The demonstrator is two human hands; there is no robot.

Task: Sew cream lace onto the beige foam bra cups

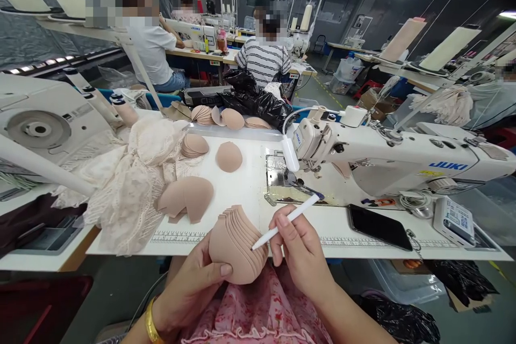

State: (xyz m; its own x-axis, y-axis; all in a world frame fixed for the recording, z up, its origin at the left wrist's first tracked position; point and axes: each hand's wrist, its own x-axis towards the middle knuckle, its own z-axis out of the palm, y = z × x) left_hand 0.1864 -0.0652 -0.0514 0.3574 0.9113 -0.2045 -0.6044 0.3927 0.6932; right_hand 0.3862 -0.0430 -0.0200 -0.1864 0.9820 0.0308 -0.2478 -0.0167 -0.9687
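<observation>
A fanned stack of beige bra cup pads (231, 250) is held over my lap, at the table's front edge. My left hand (197, 274) grips the stack from its left side, thumb across the front pad. Between the thumb and fingers of my right hand (296, 239) is a white marker pen (287, 221), its dark tip at the layered edges of the stack. Just beyond lie more beige pieces (189, 196), a single round pad (229, 156) and a small stack of pads (195, 145) on the white tabletop.
A white JUKI sewing machine (403, 156) stands at the right, with a black phone (379, 227) in front of it. Cream lace fabric (133, 188) is heaped at the left. Black plastic bags (258, 99) lie behind the table, and several people sit farther back.
</observation>
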